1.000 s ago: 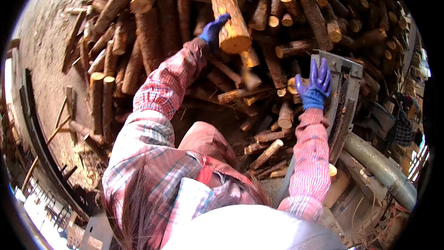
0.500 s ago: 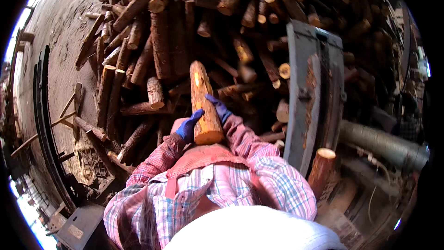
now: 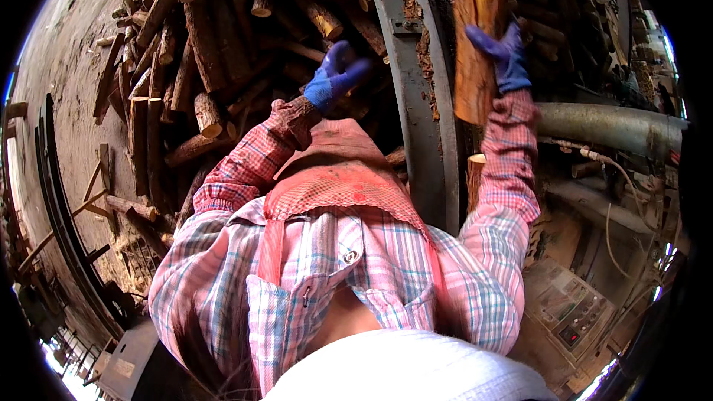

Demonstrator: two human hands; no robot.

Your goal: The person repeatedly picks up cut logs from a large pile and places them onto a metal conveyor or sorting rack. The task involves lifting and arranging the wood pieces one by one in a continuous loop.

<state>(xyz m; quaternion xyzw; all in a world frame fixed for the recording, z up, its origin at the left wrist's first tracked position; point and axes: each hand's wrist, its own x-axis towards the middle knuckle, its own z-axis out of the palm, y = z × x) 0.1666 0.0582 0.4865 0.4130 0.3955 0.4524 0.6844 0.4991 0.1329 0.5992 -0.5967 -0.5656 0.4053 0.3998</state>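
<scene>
**Thick log (image 3: 473, 74) swings away from the lap to one o'clock, and the left hand (image 3: 336, 80) is off it!**

Half a second ago both hands had it pressed close to the body; now it's all down to the right hand (image 3: 506, 56). That one holds the log's right side, thumb laid over the near face, the other fingers partly hidden at the edge. Over at twelve o'clock, the left hand hangs empty and a little blurred, thumb and fingers well apart, just above the red apron (image 3: 334, 156).

And look at the line: the log runs lengthwise just beside the grey metal frame (image 3: 416, 104), on its right; whether they touch, can't tell. A shorter log (image 3: 475, 171) shows its pale cut end just below. Pipe (image 3: 609, 126) out near three o'clock, control panel (image 3: 572, 312) down at four, and the big log pile (image 3: 200, 41) spreads across ten and eleven!
</scene>
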